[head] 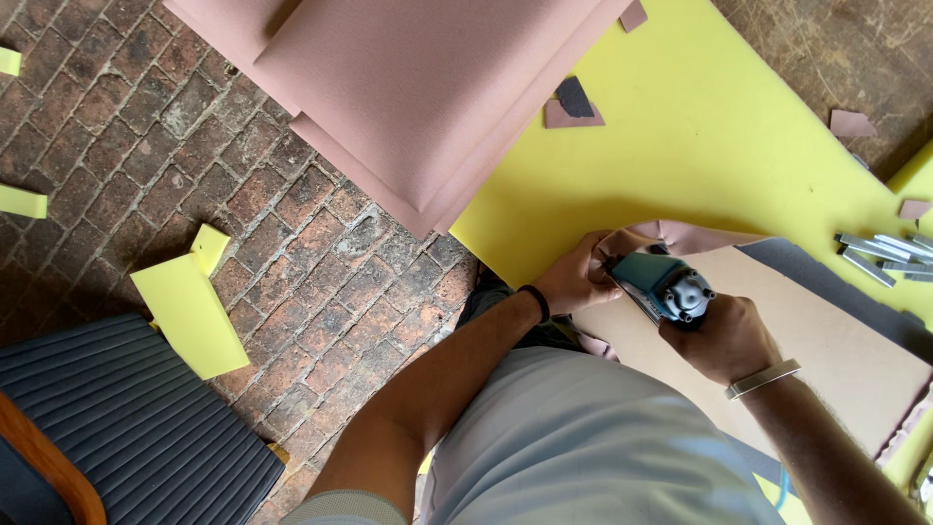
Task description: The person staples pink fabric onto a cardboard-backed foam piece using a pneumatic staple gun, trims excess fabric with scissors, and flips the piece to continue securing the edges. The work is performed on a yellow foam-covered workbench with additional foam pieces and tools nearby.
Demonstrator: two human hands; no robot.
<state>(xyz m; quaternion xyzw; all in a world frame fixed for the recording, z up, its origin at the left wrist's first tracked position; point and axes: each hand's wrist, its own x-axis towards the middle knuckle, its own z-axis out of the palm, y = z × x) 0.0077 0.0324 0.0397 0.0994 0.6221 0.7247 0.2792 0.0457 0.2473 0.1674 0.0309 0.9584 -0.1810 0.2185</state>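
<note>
My right hand [727, 340] grips a teal staple gun [661, 286], its nose pointing at the corner of a brown board [826, 340]. My left hand [575, 276] pinches pink fabric [680, 235] folded over that same corner, right beside the gun's tip. The board lies on a big yellow foam sheet [700, 146]. A dark band is on my left wrist and a silver bracelet on my right.
Two stacked pink upholstered cushions [408, 87] lie on the brick floor at the top. Strips of staples [880, 255] rest on the foam at right. Yellow foam offcuts [190, 306] and a dark ribbed seat [126, 437] are at left. Fabric scraps [571, 105] dot the foam.
</note>
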